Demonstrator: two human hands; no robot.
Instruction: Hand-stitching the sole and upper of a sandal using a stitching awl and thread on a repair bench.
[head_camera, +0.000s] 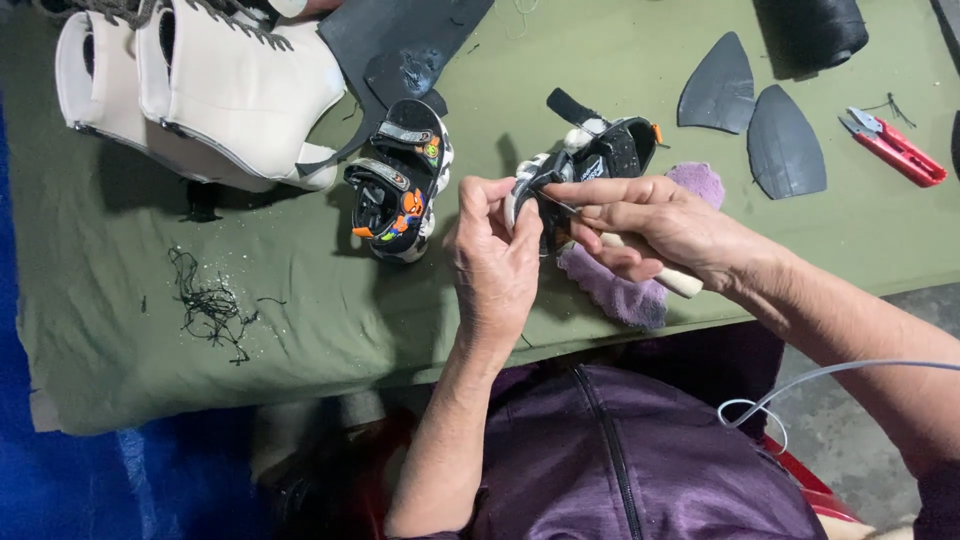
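We see both forearms reach up from the lower edge of the view and meet over the middle of the worktop, which is covered in olive green cloth. The left hand is bent at the wrist, back of the hand toward us, its grip clenched on the white toe end of a small black child's sandal, thumb and forefinger pinching the rim. The right hand comes in from the right with the forearm angled across the worktop edge; its grip is clenched on a pale-handled awl, the handle lying in the palm and the forefinger stretched out along the thin metal shaft toward the left thumb. The held sandal sits at the worktop's centre, above a purple fuzzy cloth that lies under the right hand.

Just to the left of the left hand lies a second child's sandal, black with orange and green patches, apart from the fingers. A pair of white lace-up boots stands at the upper left, with a tangle of black thread scraps below them. At the upper right we see two dark, pointed sole pieces, a black thread spool and red thread snips, all well apart from the hands
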